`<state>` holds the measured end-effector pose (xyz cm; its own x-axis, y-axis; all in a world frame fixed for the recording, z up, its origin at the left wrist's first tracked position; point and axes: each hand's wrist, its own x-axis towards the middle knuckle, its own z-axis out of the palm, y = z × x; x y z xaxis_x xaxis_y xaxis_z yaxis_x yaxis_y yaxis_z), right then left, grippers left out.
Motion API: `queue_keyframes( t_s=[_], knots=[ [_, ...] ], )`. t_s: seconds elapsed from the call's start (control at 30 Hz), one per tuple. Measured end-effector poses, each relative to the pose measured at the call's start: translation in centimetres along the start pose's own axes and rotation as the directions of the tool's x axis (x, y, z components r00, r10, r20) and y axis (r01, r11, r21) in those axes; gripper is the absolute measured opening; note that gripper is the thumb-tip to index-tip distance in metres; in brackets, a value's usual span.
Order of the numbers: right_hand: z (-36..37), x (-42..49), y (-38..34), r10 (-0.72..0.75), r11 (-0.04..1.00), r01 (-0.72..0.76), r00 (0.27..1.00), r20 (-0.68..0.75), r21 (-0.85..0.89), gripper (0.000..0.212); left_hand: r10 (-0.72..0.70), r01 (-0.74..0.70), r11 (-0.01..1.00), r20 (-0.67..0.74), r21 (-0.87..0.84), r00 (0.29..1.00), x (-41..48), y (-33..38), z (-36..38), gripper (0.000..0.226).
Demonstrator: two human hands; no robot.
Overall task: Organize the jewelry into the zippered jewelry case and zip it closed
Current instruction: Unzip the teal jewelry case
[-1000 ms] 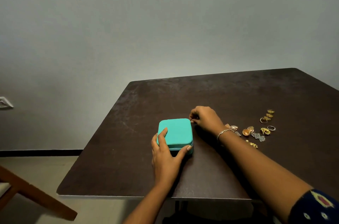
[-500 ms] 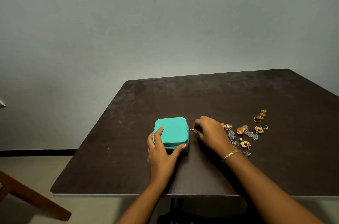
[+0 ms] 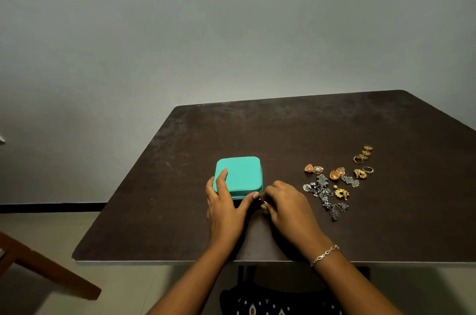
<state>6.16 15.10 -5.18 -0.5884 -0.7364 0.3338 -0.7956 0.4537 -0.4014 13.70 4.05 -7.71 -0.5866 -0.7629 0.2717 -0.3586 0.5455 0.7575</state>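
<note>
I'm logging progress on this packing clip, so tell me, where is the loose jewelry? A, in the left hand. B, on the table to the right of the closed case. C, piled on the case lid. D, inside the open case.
B: the jewelry lies spread on the table right of the teal case, whose lid is down; the left hand grips the case and the right hand pinches the zipper pull.

Zipper pull (image 3: 262,200) mostly hidden in right hand (image 3: 288,207) pinch. Case (image 3: 240,173) near-left corner under left hand (image 3: 226,207). Table (image 3: 283,134) right side cut by frame. Silver jewelry tangle (image 3: 324,193) too small to separate.
</note>
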Motion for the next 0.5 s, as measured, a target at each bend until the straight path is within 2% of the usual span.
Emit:
queue_keyframes(
  t_s=[0.1,0.17,0.23,0.3,0.37,0.43,0.5],
  knots=[
    [0.5,-0.2,-0.4,-0.007,0.998,0.003,0.999,0.052,0.062,0.020,-0.008,0.008,1.000,0.025,-0.007,1.000,-0.1,0.1,0.0,0.076],
    [0.2,-0.2,0.1,0.052,0.974,-0.069,0.995,0.080,0.218,0.019,-0.019,0.020,0.999,0.019,-0.033,1.000,-0.3,0.4,-0.1,0.073],
    [-0.2,0.2,0.9,0.137,0.904,-0.149,0.989,0.057,0.400,0.016,-0.009,0.005,0.998,-0.071,-0.059,0.997,-0.6,0.6,-0.3,0.074],
    [-0.5,1.0,1.7,0.239,0.836,-0.204,0.971,-0.004,0.510,0.012,0.111,-0.115,0.993,-0.254,-0.001,0.961,-1.0,0.7,-0.6,0.068],
    [-0.1,2.3,2.3,0.311,0.767,-0.215,0.949,-0.056,0.605,0.009,0.326,-0.295,0.945,-0.377,0.141,0.867,-1.6,0.8,-0.7,0.048],
    [0.6,3.8,2.4,0.343,0.691,-0.219,0.938,-0.046,0.689,0.008,0.467,-0.396,0.882,-0.365,0.254,0.805,-2.0,0.6,-0.6,0.033],
    [1.3,5.2,2.0,0.339,0.629,-0.222,0.941,-0.006,0.745,0.021,0.465,-0.393,0.878,-0.298,0.272,0.833,-2.2,0.6,-0.7,0.038]
  ],
)
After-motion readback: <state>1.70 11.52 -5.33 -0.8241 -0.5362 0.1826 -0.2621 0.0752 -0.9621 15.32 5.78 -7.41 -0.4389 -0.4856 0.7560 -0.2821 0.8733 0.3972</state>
